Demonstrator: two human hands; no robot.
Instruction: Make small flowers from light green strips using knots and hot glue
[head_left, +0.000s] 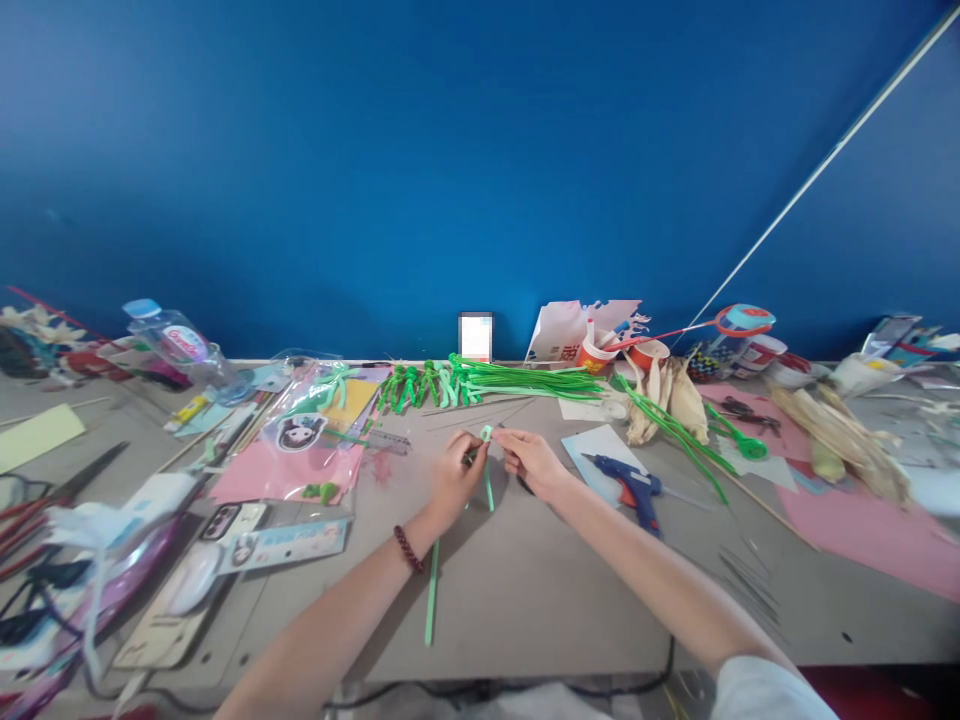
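My left hand and my right hand meet over the middle of the grey table. Both pinch a light green pipe cleaner near its bent top end. Its long tail runs down along my left forearm toward the table's front edge. A dark bead bracelet sits on my left wrist. Behind the hands lies a bundle of green pipe cleaners, with several twisted green pieces to its left.
A blue glue gun lies right of my hands on white paper. Dried corn husks, red cups and pink paper fill the right side. Left are a plastic bottle, packaged sheets, scissors and cables.
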